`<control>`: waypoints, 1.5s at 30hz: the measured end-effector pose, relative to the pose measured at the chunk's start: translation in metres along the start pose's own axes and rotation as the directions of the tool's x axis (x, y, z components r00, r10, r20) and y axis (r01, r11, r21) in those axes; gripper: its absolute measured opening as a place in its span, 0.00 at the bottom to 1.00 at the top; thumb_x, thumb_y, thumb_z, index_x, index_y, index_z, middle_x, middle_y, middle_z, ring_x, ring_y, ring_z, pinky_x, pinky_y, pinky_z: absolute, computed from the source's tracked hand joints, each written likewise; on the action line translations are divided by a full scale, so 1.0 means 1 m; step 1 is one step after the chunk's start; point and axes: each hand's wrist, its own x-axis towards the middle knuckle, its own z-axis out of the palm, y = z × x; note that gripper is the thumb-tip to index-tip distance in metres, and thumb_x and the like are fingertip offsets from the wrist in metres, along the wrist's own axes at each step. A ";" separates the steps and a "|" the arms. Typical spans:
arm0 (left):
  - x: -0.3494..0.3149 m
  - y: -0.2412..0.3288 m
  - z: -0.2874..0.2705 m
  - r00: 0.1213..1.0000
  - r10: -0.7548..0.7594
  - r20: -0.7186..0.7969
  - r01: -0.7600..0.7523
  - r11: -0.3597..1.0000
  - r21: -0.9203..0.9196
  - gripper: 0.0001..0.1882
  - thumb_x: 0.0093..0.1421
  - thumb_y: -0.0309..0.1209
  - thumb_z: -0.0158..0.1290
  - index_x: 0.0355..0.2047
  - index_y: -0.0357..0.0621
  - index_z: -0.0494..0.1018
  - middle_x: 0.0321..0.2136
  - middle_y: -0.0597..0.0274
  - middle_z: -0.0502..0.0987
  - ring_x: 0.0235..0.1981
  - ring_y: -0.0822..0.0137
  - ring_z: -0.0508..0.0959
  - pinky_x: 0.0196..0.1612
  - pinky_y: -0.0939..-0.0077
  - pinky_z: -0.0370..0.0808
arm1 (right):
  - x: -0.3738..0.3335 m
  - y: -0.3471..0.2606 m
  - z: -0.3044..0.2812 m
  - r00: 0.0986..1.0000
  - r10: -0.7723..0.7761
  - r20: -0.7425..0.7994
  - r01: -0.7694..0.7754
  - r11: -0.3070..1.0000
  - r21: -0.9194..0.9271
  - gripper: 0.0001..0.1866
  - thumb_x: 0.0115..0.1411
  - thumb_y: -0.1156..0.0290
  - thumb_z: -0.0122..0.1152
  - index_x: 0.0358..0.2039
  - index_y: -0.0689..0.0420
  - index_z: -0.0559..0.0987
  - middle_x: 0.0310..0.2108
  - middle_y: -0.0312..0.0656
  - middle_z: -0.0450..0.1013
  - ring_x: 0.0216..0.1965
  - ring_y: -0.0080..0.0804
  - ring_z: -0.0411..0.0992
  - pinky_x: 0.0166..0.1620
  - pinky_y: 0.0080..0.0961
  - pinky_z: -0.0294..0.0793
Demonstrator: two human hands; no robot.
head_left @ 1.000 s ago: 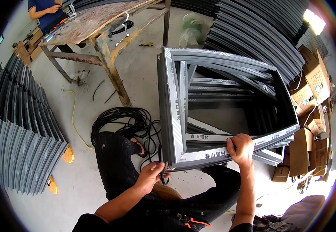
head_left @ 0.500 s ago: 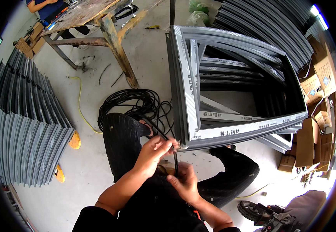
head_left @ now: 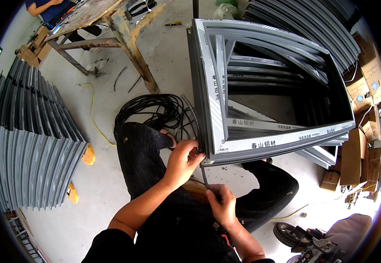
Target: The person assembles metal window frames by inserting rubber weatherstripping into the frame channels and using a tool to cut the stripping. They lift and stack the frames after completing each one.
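Note:
A stack of grey metal window frames [head_left: 265, 143] with white protective film stands in front of me, its near left corner close to my hands. My left hand [head_left: 182, 161] is closed at that corner, thumb and fingers pinching a thin dark rubber strip [head_left: 205, 175] against the frame's outer side. Below the corner, my right hand [head_left: 222, 202] grips the same strip between thumb and curled fingers. Above my left hand the strip arches up along the frame's left side. A loose coil of black strip [head_left: 148, 107] lies on the floor beyond my left knee.
Grey profiles [head_left: 37, 162] are stacked at left, with yellow feet [head_left: 88, 154] beside them. A worn workbench [head_left: 89, 19] stands far left, near another person [head_left: 50, 8]. More frames [head_left: 304, 30] and cardboard boxes [head_left: 354, 158] line the right. A small wheeled vehicle [head_left: 302, 236] sits lower right.
My left hand has come down and closed in against the frame corner. My right hand has shifted slightly right, and the strip now arches along the frame's left side.

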 end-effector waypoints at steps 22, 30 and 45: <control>-0.003 0.008 -0.009 0.847 -0.413 0.335 0.507 0.815 -0.280 0.08 0.62 0.26 0.56 0.36 0.33 0.71 0.26 0.65 0.76 0.26 0.79 0.75 0.29 0.85 0.74 | 0.005 0.004 0.001 0.972 0.072 0.223 -0.112 0.979 0.172 0.06 0.59 0.75 0.63 0.31 0.64 0.76 0.23 0.41 0.75 0.25 0.25 0.74 0.30 0.22 0.72; 0.000 -0.002 -0.013 0.838 -0.394 0.377 0.501 0.829 -0.249 0.09 0.63 0.30 0.56 0.34 0.35 0.72 0.27 0.65 0.76 0.25 0.78 0.75 0.29 0.83 0.76 | 0.007 0.002 0.002 0.961 0.095 0.259 -0.137 0.979 0.148 0.05 0.58 0.75 0.63 0.30 0.63 0.76 0.23 0.41 0.76 0.24 0.28 0.74 0.30 0.23 0.72; 0.038 -0.005 -0.028 0.714 -0.443 0.541 0.674 0.643 -0.363 0.14 0.64 0.39 0.55 0.39 0.39 0.75 0.34 0.62 0.79 0.35 0.71 0.80 0.40 0.75 0.78 | 0.009 0.004 0.000 0.965 0.126 0.229 -0.161 0.977 0.141 0.07 0.57 0.75 0.64 0.33 0.65 0.77 0.25 0.45 0.76 0.27 0.30 0.77 0.33 0.24 0.74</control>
